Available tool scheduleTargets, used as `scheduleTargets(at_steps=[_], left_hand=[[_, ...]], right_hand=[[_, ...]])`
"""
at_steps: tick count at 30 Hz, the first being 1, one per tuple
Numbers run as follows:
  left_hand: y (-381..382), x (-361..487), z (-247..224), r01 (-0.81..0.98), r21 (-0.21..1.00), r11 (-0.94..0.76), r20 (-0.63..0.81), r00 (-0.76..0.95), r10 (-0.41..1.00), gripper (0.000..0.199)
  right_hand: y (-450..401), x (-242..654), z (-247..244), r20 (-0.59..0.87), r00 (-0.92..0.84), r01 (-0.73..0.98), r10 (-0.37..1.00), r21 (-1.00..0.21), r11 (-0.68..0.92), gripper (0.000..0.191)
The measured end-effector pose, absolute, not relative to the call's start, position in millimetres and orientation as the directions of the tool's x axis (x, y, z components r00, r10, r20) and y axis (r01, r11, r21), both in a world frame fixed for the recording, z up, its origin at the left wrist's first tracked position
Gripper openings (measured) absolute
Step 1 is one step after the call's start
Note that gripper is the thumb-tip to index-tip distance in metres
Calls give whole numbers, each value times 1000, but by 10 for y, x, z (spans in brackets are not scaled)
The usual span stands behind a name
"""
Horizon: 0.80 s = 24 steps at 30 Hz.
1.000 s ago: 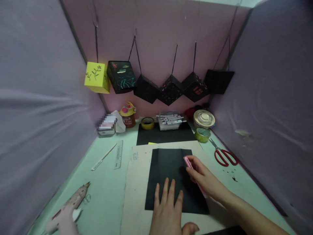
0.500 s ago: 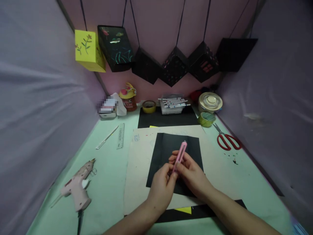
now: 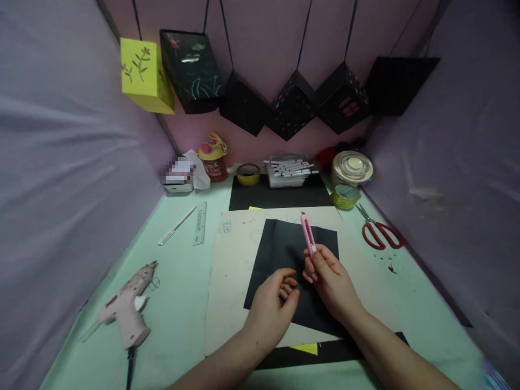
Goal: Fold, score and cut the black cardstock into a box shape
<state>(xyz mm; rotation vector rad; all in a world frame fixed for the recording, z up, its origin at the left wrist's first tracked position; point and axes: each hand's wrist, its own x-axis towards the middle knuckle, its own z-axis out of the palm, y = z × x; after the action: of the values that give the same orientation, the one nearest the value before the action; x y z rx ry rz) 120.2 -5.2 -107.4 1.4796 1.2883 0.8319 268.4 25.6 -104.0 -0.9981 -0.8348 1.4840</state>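
Observation:
A pink utility knife (image 3: 307, 232) points upward in my right hand (image 3: 331, 279), its blade tip showing at the top. The thumb presses on the slider while the fingers wrap the lower end. My left hand (image 3: 273, 303) is apart from the knife, fingers loosely curled with a gap between thumb and fingertips, holding nothing. Beneath both hands lies a sheet of black paper (image 3: 280, 244), partly covered by them. The paper rests on a pale board (image 3: 227, 281) that has faint pen marks.
A glue gun (image 3: 128, 309) lies at left, near a pen (image 3: 177, 225) and a clear ruler (image 3: 200, 223). Red-handled scissors (image 3: 377, 230) and green tape (image 3: 345, 196) are at right. Behind stand yellow tape (image 3: 248, 174) and a box of sticks (image 3: 288, 172). Paper boxes (image 3: 292, 105) hang above.
My left hand has come off the utility knife. My right hand has moved slightly right with it, and the knife now leans left instead of right. The blade tip shows more clearly.

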Motion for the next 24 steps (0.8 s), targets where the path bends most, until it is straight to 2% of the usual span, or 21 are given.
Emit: scheduleTargets(at_steps=[9, 15, 20, 24], left_hand=[[-84, 1200, -1094, 409, 911, -55, -49, 239, 970, 29], [-91, 1200, -1101, 429, 898, -101, -8, 244, 970, 29], [-78, 1190, -1118, 442, 887, -132, 13, 263, 965, 28], [-71, 1182, -1104, 481, 861, -168, 27, 286, 958, 27]], right_hand=[[277, 2738, -1074, -204, 49, -384, 978, -907, -170, 35], [273, 2766, -1067, -177, 103, -324, 979, -936, -135, 36], [285, 2843, -1004, -150, 155, -237, 976, -965, -111, 40], [170, 3147, -918, -127, 286, -114, 950, -989, -98, 42]])
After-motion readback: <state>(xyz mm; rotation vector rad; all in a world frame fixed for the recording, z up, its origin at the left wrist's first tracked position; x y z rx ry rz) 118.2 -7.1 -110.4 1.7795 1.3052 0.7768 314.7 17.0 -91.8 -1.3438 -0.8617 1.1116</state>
